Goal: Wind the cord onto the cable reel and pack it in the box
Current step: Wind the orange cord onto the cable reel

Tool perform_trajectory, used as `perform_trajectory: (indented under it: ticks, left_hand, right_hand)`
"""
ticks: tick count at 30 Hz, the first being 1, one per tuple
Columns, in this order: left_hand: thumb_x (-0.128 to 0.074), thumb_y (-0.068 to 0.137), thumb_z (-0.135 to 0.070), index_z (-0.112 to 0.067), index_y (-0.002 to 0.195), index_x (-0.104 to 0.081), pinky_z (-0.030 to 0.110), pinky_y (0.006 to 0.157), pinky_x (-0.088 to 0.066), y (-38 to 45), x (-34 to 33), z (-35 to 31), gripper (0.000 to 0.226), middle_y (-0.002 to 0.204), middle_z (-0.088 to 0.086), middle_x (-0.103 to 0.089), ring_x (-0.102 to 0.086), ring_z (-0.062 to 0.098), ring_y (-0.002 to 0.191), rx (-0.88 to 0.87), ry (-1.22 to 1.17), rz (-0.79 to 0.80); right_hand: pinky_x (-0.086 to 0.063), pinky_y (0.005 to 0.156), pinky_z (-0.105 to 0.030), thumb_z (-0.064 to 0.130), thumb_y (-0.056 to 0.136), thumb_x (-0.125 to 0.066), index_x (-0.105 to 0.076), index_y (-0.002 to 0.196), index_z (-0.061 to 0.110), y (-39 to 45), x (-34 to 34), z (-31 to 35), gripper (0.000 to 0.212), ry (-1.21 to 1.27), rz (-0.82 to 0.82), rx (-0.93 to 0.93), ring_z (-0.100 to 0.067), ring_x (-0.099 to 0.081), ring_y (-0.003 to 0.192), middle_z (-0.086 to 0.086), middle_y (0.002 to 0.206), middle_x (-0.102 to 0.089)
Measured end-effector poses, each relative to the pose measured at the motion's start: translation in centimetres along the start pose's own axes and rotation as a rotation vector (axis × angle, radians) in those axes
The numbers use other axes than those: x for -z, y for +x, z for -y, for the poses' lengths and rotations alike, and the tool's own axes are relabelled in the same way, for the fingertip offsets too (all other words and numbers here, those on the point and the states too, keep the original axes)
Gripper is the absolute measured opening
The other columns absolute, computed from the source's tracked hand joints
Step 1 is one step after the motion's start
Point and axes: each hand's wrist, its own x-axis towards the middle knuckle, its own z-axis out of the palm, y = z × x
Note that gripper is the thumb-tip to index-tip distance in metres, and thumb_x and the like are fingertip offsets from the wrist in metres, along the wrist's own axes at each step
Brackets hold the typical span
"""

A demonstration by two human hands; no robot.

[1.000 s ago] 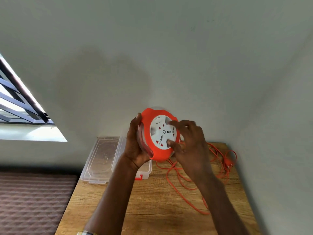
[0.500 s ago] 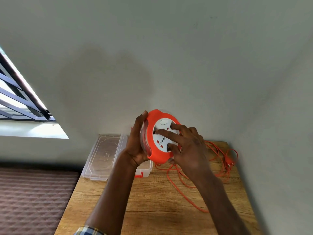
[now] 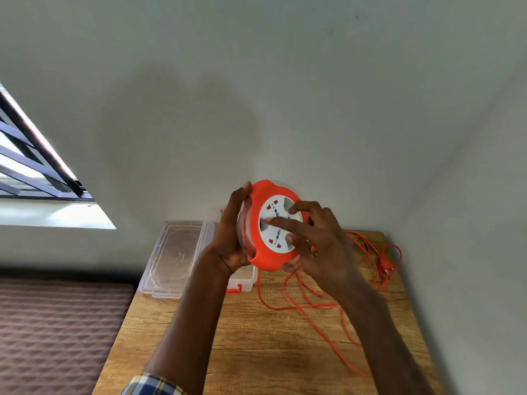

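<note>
I hold an orange cable reel (image 3: 263, 253) with a white socket face upright above the wooden table (image 3: 256, 346). My left hand (image 3: 232, 238) grips its left rim and clear back. My right hand (image 3: 316, 240) lies on the white face, index finger stretched across the middle, other fingers around the right rim. The orange cord (image 3: 310, 303) hangs from the reel's underside and lies in loose loops on the table; its plug (image 3: 388, 267) rests near the right edge. The clear plastic box (image 3: 245, 277) sits behind my left wrist, mostly hidden, its lid (image 3: 174, 258) open to the left.
The table stands in a corner, walls close behind and to the right. A brown quilted surface (image 3: 57, 337) lies lower left beside the table. A barred window (image 3: 31, 172) is at the left.
The white face has turned under my right hand; my index finger has swept from the lower face across to its left side. My left hand keeps its grip.
</note>
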Motion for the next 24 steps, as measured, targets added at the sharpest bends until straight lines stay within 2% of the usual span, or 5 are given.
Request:
perform_trajectory:
  ticks: [7, 11, 14, 18, 24]
  left_hand:
    - [-0.058, 0.091, -0.070, -0.014, 0.133, -0.072, 0.051, 0.093, -0.060, -0.1, 0.6, 0.3, 0.072, 0.127, 0.019, -0.072, -0.071, 0.037, 0.111, 0.065, -0.029, -0.030]
    - [-0.055, 0.096, -0.064, -0.012, 0.130, -0.074, 0.050, 0.097, -0.058, -0.2, 0.0, 0.4, 0.065, 0.128, 0.020, -0.072, -0.070, 0.038, 0.114, 0.037, -0.003, -0.033]
    - [-0.055, 0.093, -0.065, -0.014, 0.125, -0.077, 0.048, 0.091, -0.061, -0.2, -0.8, 0.6, 0.064, 0.124, 0.018, -0.074, -0.073, 0.035, 0.108, 0.068, 0.026, -0.023]
    - [-0.055, 0.092, -0.067, -0.015, 0.127, -0.076, 0.049, 0.095, -0.060, -0.1, -1.1, 0.4, 0.066, 0.126, 0.018, -0.072, -0.071, 0.035, 0.110, 0.073, 0.009, -0.001]
    - [-0.053, 0.096, -0.070, -0.013, 0.139, -0.067, 0.057, 0.110, -0.046, 0.3, -0.5, 0.1, 0.072, 0.138, 0.020, -0.064, -0.063, 0.039, 0.122, 0.116, -0.058, 0.032]
  right_hand:
    - [-0.054, 0.083, -0.037, 0.012, 0.091, -0.070, -0.061, 0.134, 0.055, 0.0, -0.5, -0.3, 0.062, -0.069, 0.075, -0.012, -0.013, -0.045, 0.112, 0.016, 0.147, -0.053]
    - [-0.046, 0.061, -0.019, 0.063, 0.083, -0.069, -0.057, 0.129, 0.061, 0.0, -1.2, 1.0, 0.048, 0.035, -0.075, -0.319, 0.003, -0.059, 0.080, 0.030, 0.088, -0.068]
    - [-0.037, 0.050, -0.020, 0.062, 0.097, -0.054, -0.068, 0.119, 0.042, 0.3, -1.8, 1.3, 0.033, 0.098, -0.253, -0.420, 0.000, -0.064, 0.058, 0.017, 0.063, -0.066]
    - [-0.049, 0.065, -0.024, 0.029, 0.097, -0.064, -0.072, 0.118, 0.037, 0.2, -0.4, 0.4, 0.025, 0.062, -0.295, -0.208, -0.008, -0.065, 0.088, 0.014, 0.100, -0.070]
    - [-0.047, 0.085, -0.018, -0.007, 0.089, -0.066, -0.064, 0.133, 0.048, -0.3, 0.2, -1.1, 0.070, 0.077, 0.051, 0.033, -0.011, -0.047, 0.123, 0.017, 0.152, -0.041]
